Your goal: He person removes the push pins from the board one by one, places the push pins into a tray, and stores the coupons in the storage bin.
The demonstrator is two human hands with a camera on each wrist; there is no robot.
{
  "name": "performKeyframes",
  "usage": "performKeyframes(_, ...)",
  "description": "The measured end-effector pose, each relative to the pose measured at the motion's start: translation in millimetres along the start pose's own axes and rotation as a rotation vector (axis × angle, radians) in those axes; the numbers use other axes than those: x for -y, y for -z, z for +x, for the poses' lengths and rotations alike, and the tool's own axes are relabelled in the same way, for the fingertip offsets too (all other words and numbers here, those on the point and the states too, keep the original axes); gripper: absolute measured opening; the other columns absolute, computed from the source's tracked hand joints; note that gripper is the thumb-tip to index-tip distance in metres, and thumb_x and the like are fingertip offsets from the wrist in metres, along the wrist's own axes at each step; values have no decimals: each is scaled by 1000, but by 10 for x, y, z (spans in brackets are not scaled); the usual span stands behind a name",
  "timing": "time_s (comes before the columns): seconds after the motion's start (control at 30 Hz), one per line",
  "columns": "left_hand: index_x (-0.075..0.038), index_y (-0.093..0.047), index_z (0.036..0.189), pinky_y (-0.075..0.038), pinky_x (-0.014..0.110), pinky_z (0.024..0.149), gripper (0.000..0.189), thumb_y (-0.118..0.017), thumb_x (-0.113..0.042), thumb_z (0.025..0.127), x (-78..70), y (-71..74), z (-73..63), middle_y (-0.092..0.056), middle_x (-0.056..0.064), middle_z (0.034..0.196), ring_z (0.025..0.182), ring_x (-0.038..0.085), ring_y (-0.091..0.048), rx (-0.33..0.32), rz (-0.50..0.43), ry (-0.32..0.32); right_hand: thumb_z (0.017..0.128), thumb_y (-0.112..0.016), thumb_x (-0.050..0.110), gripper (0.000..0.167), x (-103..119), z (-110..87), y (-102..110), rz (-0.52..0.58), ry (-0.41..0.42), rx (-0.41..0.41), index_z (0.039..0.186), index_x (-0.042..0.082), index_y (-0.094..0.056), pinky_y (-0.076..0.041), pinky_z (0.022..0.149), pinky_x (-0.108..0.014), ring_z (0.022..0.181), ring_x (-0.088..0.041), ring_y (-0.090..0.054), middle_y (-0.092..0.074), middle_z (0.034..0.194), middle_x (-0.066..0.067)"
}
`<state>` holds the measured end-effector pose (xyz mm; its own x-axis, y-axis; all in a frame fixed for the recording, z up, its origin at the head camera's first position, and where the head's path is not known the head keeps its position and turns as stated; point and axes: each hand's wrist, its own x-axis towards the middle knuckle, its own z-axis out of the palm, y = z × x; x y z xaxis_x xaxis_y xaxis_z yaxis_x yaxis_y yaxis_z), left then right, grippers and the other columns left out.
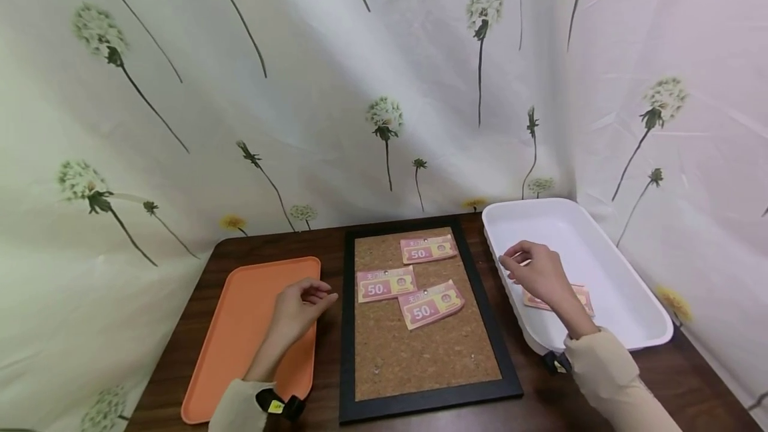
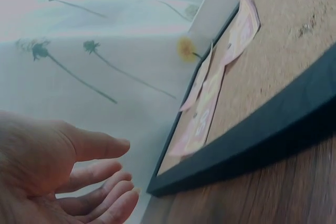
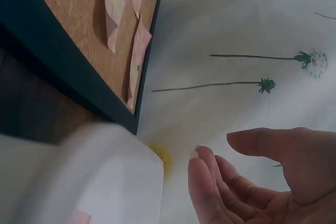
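Cream-coloured cloth sleeves [image 1: 612, 365] sit nearest the head camera; past them, neither hand holds anything. The left hand [image 1: 298, 309], fingers loosely bent, hangs by the inner edge of a flat orange rectangular tray [image 1: 240, 319]. The right hand [image 1: 537, 272] is over a deep white rectangular tub [image 1: 606, 265], where a pink-and-yellow paper coupon [image 1: 583, 297] lies partly behind the wrist. Between them, a black-framed cork board [image 1: 426, 365] carries three pink-and-yellow printed coupons [image 1: 426, 312], each pinned near its top edge. I'd call it partway: three pinned, at least one loose in the tub; whether they're going up or coming down, I can't tell.

At the left wrist, thumb and fingers stand apart, and some coupon edges lift off the cork.

At the right wrist, a similar gap separates thumb from fingertips, beside the tub's blurred rim.
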<state>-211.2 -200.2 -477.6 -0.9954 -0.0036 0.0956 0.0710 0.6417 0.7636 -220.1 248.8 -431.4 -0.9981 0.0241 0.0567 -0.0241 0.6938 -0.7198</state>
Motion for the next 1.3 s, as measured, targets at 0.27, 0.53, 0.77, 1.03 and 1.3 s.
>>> performKeyframes(0.27,-6,-75,104,-54,21,75,17,-80,-17,93,-164,-176,41,-75,9,96,87,19,-70,32,3,-37,100,-66,24,28,49,20,-199,22,-31,42,113,-1,-70,-54,61,-29,75,-22,-76,-77,99,-20)
performKeyframes(0.53,-4,-75,102,-53,20,72,16,-80,-14,92,-291,-376,74,-75,9,92,83,17,-69,47,-14,-54,100,-67,21,27,89,19,-328,48,-24,62,113,-2,-69,-59,63,-31,73,-16,-74,-76,101,-21)
performKeyframes(0.77,-5,-76,100,-53,21,70,14,-80,-15,92,-329,-511,101,-75,7,89,80,15,-68,59,-24,-76,100,-67,21,24,119,14,-423,45,-33,79,111,0,-70,-56,61,-29,70,-15,-71,-75,94,-15)
performKeyframes(1.03,-8,-77,96,-55,22,69,10,-81,-16,91,-405,-639,108,-75,7,88,79,15,-69,73,-42,-85,98,-69,19,23,115,-3,-515,8,-17,98,110,0,-70,-51,58,-29,66,-15,-68,-73,92,-14)
performKeyframes(1.3,-5,-77,98,-59,27,73,9,-79,-12,93,-517,-795,75,-76,9,92,83,18,-72,134,-69,-100,97,-70,17,18,86,-41,-631,-1,-6,105,106,1,-71,-52,59,-28,67,-15,-64,-72,88,-12)
